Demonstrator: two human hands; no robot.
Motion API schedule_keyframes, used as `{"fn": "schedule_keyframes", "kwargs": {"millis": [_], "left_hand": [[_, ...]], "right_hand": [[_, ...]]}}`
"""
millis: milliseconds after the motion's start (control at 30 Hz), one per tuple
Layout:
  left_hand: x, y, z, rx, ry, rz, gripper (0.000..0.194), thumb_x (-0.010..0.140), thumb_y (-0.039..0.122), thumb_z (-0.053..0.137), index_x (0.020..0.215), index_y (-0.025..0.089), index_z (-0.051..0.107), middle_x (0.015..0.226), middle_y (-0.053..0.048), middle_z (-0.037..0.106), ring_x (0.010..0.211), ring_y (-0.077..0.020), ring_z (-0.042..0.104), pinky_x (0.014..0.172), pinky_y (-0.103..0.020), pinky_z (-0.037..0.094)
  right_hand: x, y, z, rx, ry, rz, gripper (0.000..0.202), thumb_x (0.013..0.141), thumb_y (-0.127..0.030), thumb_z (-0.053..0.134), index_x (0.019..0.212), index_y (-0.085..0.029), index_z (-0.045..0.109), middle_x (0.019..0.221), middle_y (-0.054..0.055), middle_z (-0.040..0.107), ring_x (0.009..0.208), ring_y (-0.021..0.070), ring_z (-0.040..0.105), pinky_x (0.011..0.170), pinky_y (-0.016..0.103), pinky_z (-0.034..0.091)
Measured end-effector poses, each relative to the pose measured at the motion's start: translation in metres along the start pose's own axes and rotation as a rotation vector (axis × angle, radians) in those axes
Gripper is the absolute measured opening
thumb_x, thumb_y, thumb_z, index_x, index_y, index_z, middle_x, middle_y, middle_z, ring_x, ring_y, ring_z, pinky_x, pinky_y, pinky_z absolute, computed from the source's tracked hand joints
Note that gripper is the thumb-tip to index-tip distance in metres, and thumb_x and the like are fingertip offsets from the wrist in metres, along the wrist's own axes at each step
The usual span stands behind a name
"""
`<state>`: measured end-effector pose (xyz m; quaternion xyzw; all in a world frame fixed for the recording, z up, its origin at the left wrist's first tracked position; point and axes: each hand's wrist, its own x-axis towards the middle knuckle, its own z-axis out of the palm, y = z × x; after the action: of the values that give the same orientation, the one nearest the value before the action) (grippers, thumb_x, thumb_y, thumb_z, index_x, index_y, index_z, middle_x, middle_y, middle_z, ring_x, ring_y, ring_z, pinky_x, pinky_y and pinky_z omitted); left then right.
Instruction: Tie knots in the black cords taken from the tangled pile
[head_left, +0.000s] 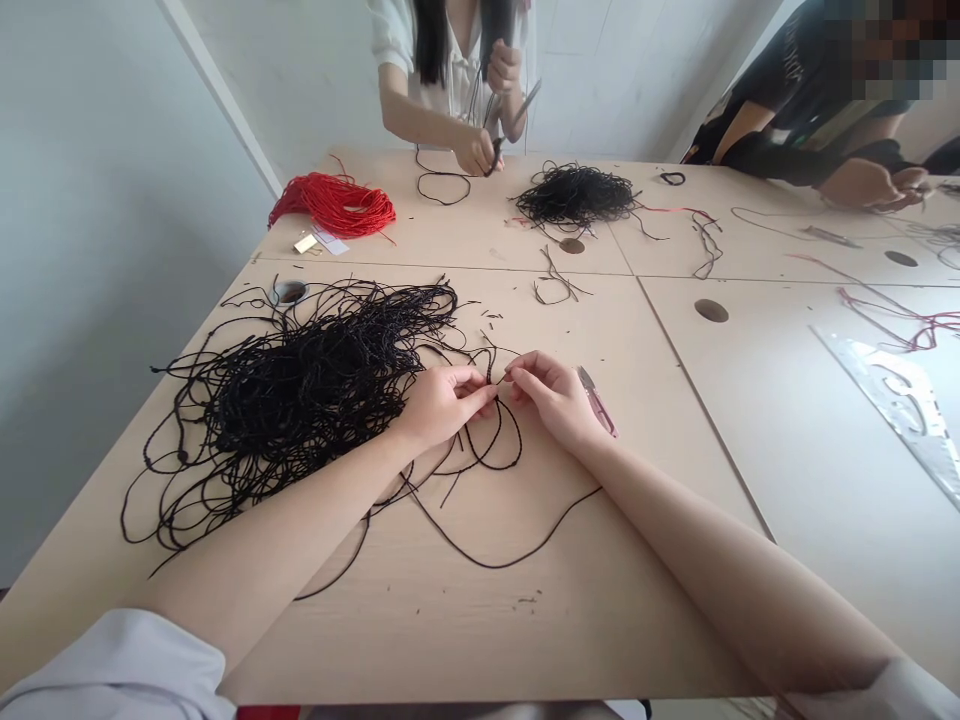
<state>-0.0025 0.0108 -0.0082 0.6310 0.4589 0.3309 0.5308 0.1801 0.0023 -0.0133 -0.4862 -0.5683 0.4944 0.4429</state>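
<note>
My left hand (452, 400) pinches a thin black cord (498, 425) between thumb and fingers above the table. Close beside it, my right hand (551, 395) is closed in a pinch on an end of the cord. Loops of the same cord hang below my fingers and trail over the table toward my right forearm. Left of my hands lies a large tangled heap of black cords (300, 385), some with small knots. By my right hand rests a pair of small thread snips (598, 405) with a purplish handle, partly hidden by the hand.
Behind the heap lies a bundle of red cord (334, 205). A second black cord pile (577, 195) sits farther back. Across the table one person (457, 110) handles cord; another person's hands (870, 185) work at the right. A clear ruler (892, 400) lies right. The table has round holes.
</note>
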Motion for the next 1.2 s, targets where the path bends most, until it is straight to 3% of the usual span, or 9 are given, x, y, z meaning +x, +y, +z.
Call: {"fn": "schedule_keyframes", "kwargs": {"millis": [100, 300, 467, 700, 1200], "left_hand": [[0.001, 0.001, -0.001, -0.029, -0.022, -0.021, 0.026, 0.079, 0.042, 0.068, 0.077, 0.016, 0.067, 0.071, -0.005, 0.071, 0.067, -0.017, 0.068, 0.062, -0.027, 0.056], [0.0, 0.006, -0.002, -0.048, -0.078, -0.013, 0.029, 0.081, 0.043, 0.067, 0.079, 0.015, 0.07, 0.075, -0.006, 0.071, 0.069, -0.0139, 0.066, 0.059, -0.022, 0.053], [-0.001, 0.008, -0.002, -0.102, 0.027, -0.02, 0.029, 0.08, 0.043, 0.068, 0.076, 0.014, 0.068, 0.068, -0.004, 0.069, 0.062, -0.0124, 0.064, 0.061, -0.023, 0.054], [0.0, 0.007, -0.001, -0.14, 0.116, 0.0, 0.029, 0.074, 0.04, 0.075, 0.067, 0.016, 0.061, 0.06, 0.001, 0.061, 0.049, -0.0074, 0.052, 0.045, -0.018, 0.041], [0.002, 0.006, -0.004, -0.305, -0.02, -0.034, 0.027, 0.084, 0.04, 0.066, 0.076, 0.014, 0.063, 0.063, 0.0, 0.061, 0.051, -0.0064, 0.054, 0.049, -0.017, 0.044]], "right_hand": [[-0.001, -0.003, 0.001, -0.084, -0.06, -0.064, 0.024, 0.089, -0.04, 0.057, 0.098, -0.02, 0.066, 0.089, 0.004, 0.068, 0.076, 0.0149, 0.06, 0.072, 0.029, 0.048], [-0.002, -0.007, -0.001, -0.168, -0.062, -0.08, 0.027, 0.091, -0.042, 0.054, 0.085, -0.02, 0.068, 0.078, 0.002, 0.067, 0.072, 0.0152, 0.058, 0.069, 0.03, 0.046], [-0.004, -0.012, -0.003, -0.153, -0.154, -0.052, 0.033, 0.088, -0.049, 0.057, 0.085, -0.018, 0.068, 0.081, 0.004, 0.068, 0.074, 0.0153, 0.058, 0.066, 0.028, 0.044], [-0.004, -0.014, -0.003, -0.225, -0.221, -0.029, 0.026, 0.083, -0.043, 0.064, 0.082, -0.018, 0.072, 0.076, 0.002, 0.068, 0.066, 0.0135, 0.055, 0.06, 0.028, 0.042], [-0.001, -0.003, -0.008, -0.098, -0.297, -0.108, 0.024, 0.086, -0.041, 0.063, 0.088, -0.018, 0.068, 0.084, 0.003, 0.067, 0.075, 0.0149, 0.058, 0.069, 0.029, 0.045]]}}
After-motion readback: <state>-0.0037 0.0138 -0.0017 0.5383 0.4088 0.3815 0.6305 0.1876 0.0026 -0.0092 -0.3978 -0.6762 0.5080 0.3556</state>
